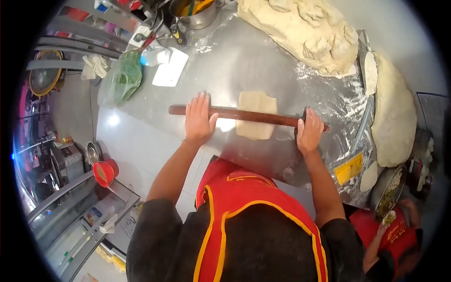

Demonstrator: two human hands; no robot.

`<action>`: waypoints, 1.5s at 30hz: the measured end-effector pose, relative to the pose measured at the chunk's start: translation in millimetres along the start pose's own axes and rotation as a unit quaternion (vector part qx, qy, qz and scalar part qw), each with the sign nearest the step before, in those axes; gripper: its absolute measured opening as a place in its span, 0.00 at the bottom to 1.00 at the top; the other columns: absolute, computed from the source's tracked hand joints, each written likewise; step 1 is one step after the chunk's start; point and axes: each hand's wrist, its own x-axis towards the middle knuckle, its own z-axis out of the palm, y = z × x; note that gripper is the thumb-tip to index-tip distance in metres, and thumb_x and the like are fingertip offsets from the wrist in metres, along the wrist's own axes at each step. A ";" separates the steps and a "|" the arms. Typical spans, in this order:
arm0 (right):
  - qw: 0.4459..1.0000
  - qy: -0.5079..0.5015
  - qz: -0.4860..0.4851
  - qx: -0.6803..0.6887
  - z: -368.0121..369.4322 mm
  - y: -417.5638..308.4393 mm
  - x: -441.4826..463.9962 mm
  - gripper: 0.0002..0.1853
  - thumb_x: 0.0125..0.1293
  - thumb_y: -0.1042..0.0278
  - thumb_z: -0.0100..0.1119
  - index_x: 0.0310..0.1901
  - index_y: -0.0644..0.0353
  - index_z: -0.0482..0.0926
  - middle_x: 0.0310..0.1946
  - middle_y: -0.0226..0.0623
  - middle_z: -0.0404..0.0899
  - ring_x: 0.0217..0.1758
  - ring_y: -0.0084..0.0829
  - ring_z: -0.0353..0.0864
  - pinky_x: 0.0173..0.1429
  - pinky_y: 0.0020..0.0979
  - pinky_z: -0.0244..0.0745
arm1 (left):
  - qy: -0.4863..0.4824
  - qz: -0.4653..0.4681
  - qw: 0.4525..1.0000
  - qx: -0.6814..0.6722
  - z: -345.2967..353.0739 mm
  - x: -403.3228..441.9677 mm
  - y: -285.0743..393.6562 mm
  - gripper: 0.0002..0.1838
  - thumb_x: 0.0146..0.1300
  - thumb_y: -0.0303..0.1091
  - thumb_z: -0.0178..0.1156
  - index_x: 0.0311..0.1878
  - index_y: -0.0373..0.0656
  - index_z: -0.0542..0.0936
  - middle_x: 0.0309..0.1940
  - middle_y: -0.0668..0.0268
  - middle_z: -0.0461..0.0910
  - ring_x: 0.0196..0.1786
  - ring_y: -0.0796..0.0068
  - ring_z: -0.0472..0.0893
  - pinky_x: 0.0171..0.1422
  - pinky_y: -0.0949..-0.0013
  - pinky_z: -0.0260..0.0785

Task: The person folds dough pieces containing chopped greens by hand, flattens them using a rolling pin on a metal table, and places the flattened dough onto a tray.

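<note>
A brown wooden rolling pin (249, 115) lies across a flat, pale sheet of dough (257, 115) on the metal table. My left hand (198, 117) rests on the pin's left part, fingers stretched out beyond it and thumb apart. Near the right end, my right hand (309, 131) lies over the pin with its fingers extended forward. Neither hand is wrapped round the pin; both touch it from above. The dough sheet sits between the hands, roughly rectangular, showing above and below the pin.
Large dough masses lie on the floured table (211, 61), one at the back (305, 33) and one at the right (394, 113). A yellow scraper (348, 168) is at right. A green bag (123, 77) stands left. A co-worker (392, 232) holds filled dough beside a bowl (388, 191).
</note>
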 end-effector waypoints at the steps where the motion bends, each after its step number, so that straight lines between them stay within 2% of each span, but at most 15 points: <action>1: 1.000 -0.003 0.025 -0.011 5.6 -0.8 6.3 0.26 0.68 0.60 0.53 0.64 0.63 0.68 0.61 0.46 0.71 0.64 0.47 0.67 0.67 0.48 0.57 | -0.019 -0.016 1.000 0.013 4.1 7.2 -0.4 0.34 0.66 0.47 0.55 0.70 0.40 0.63 0.71 0.54 0.62 0.73 0.53 0.59 0.74 0.45 0.50; 8: 0.991 -0.057 0.097 -0.075 37.2 26.5 134.9 0.16 0.70 0.58 0.49 0.52 0.60 0.74 0.54 0.42 0.75 0.56 0.45 0.71 0.58 0.49 0.63 | -0.051 -0.034 0.993 0.098 19.0 146.1 -17.5 0.38 0.71 0.58 0.43 0.75 0.42 0.56 0.76 0.59 0.52 0.79 0.58 0.47 0.80 0.47 0.36; 11: 0.963 -0.215 0.149 -0.073 25.6 22.7 180.2 0.16 0.71 0.58 0.48 0.49 0.61 0.74 0.54 0.43 0.75 0.54 0.47 0.71 0.56 0.49 0.65 | 0.022 -0.025 0.996 0.089 28.7 179.0 -25.0 0.40 0.70 0.60 0.44 0.73 0.39 0.58 0.77 0.59 0.52 0.80 0.60 0.46 0.81 0.49 0.33; 15: 0.999 -0.031 0.013 0.014 32.1 23.1 109.1 0.21 0.71 0.58 0.47 0.58 0.63 0.72 0.57 0.48 0.73 0.58 0.50 0.71 0.61 0.49 0.65 | -0.004 -0.020 0.997 0.075 18.7 109.8 -20.0 0.39 0.70 0.58 0.45 0.73 0.39 0.58 0.76 0.55 0.53 0.79 0.58 0.49 0.80 0.49 0.35; 19: 0.998 0.009 -0.047 0.031 -1.8 -5.7 -14.9 0.26 0.72 0.58 0.46 0.66 0.65 0.66 0.66 0.51 0.66 0.71 0.48 0.63 0.74 0.51 0.51 | 0.049 0.000 0.998 -0.031 19.7 -26.9 -12.0 0.30 0.71 0.47 0.47 0.69 0.36 0.66 0.68 0.52 0.68 0.72 0.52 0.64 0.76 0.46 0.46; 22: 0.992 -0.124 -0.008 0.006 -1.2 7.6 -10.7 0.26 0.73 0.58 0.45 0.67 0.64 0.65 0.67 0.50 0.66 0.72 0.47 0.61 0.75 0.51 0.48 | -0.042 0.038 0.998 -0.005 8.0 -11.4 -28.3 0.25 0.67 0.41 0.52 0.63 0.38 0.72 0.62 0.51 0.73 0.67 0.53 0.69 0.74 0.47 0.52; 23: 0.997 -0.079 -0.002 -0.002 -6.2 7.0 10.3 0.26 0.73 0.57 0.44 0.68 0.64 0.64 0.68 0.49 0.65 0.73 0.47 0.60 0.75 0.52 0.48 | -0.209 -0.003 0.978 0.021 -13.6 25.6 -21.6 0.20 0.68 0.39 0.51 0.58 0.38 0.75 0.57 0.50 0.76 0.64 0.51 0.71 0.72 0.49 0.57; 24: 1.000 -0.029 0.001 -0.009 -4.0 6.0 43.2 0.27 0.74 0.57 0.44 0.68 0.63 0.64 0.69 0.49 0.64 0.73 0.46 0.59 0.75 0.52 0.49 | 0.048 0.017 0.996 -0.078 7.5 38.5 -29.9 0.21 0.69 0.42 0.50 0.59 0.37 0.74 0.60 0.50 0.74 0.64 0.51 0.71 0.71 0.51 0.58; 25: 0.999 -0.033 -0.003 0.001 6.1 6.7 55.1 0.27 0.74 0.57 0.43 0.69 0.63 0.63 0.70 0.48 0.63 0.74 0.47 0.59 0.75 0.52 0.49 | 0.083 0.045 0.995 0.017 1.5 60.0 -27.4 0.26 0.70 0.46 0.48 0.62 0.36 0.71 0.64 0.51 0.70 0.68 0.54 0.68 0.72 0.52 0.57; 29: 0.997 -0.068 -0.018 0.018 1.1 -2.7 7.2 0.28 0.73 0.58 0.44 0.70 0.62 0.60 0.71 0.49 0.61 0.74 0.49 0.57 0.74 0.52 0.50 | -0.034 -0.035 0.998 0.032 -4.1 6.5 -10.2 0.31 0.71 0.48 0.48 0.68 0.36 0.66 0.70 0.51 0.63 0.74 0.56 0.59 0.76 0.51 0.49; 32: 0.997 -0.057 -0.059 0.010 -21.8 -15.4 -82.5 0.31 0.70 0.58 0.48 0.70 0.68 0.60 0.71 0.53 0.60 0.74 0.52 0.56 0.75 0.53 0.46 | -0.042 -0.059 0.997 -0.033 -19.1 -83.4 10.8 0.39 0.62 0.43 0.59 0.73 0.38 0.58 0.74 0.54 0.56 0.77 0.52 0.54 0.78 0.46 0.44; 33: 0.997 -0.058 -0.056 0.008 -24.3 -17.2 -88.4 0.32 0.70 0.57 0.48 0.70 0.68 0.59 0.71 0.53 0.60 0.74 0.52 0.56 0.76 0.54 0.46 | -0.067 -0.082 0.992 -0.067 -25.7 -102.6 19.6 0.37 0.65 0.44 0.55 0.71 0.32 0.59 0.74 0.50 0.56 0.78 0.50 0.51 0.79 0.46 0.37; 36: 0.997 -0.072 -0.026 0.006 -17.8 -18.5 -63.1 0.32 0.71 0.56 0.47 0.70 0.67 0.58 0.71 0.50 0.59 0.75 0.49 0.56 0.76 0.55 0.43 | -0.047 -0.086 0.995 -0.031 -13.8 -81.1 17.2 0.34 0.68 0.45 0.51 0.71 0.35 0.60 0.73 0.51 0.58 0.77 0.51 0.54 0.78 0.45 0.39; 41: 0.996 -0.061 -0.002 -0.068 21.1 4.3 61.4 0.30 0.74 0.55 0.42 0.72 0.61 0.57 0.73 0.45 0.57 0.76 0.43 0.54 0.76 0.55 0.44 | 0.000 -0.054 0.994 0.090 8.1 58.9 -12.6 0.32 0.73 0.56 0.41 0.72 0.45 0.62 0.73 0.57 0.59 0.77 0.60 0.55 0.78 0.45 0.43; 45: 0.997 -0.050 -0.024 -0.044 9.9 0.8 28.1 0.32 0.71 0.54 0.46 0.72 0.62 0.57 0.73 0.46 0.57 0.76 0.45 0.54 0.76 0.55 0.44 | -0.018 -0.040 0.996 0.081 7.9 12.9 -8.3 0.35 0.72 0.56 0.42 0.74 0.44 0.58 0.75 0.57 0.56 0.78 0.60 0.52 0.79 0.47 0.40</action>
